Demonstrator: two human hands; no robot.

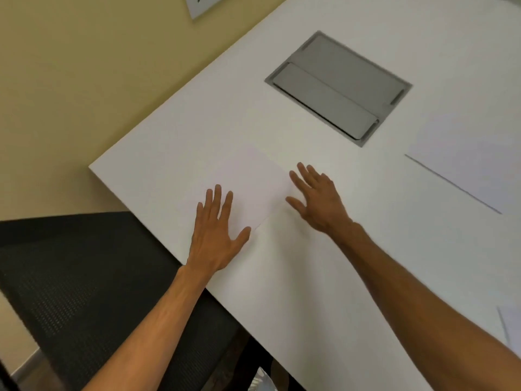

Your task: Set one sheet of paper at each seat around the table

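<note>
A white sheet of paper (248, 182) lies flat on the white table (324, 263) near its left corner, in front of a black mesh chair (84, 277). My left hand (217, 232) rests flat on the sheet's near edge, fingers spread. My right hand (313, 198) hovers at the sheet's right edge, fingers apart, holding nothing. A second sheet (468, 165) lies farther right on the table. The corner of a third sheet (511, 323) shows at the right frame edge.
A grey cable hatch (338, 88) is set into the tabletop beyond the sheet. A yellow wall (84, 80) with a socket plate (203, 4) runs behind the table's left edge.
</note>
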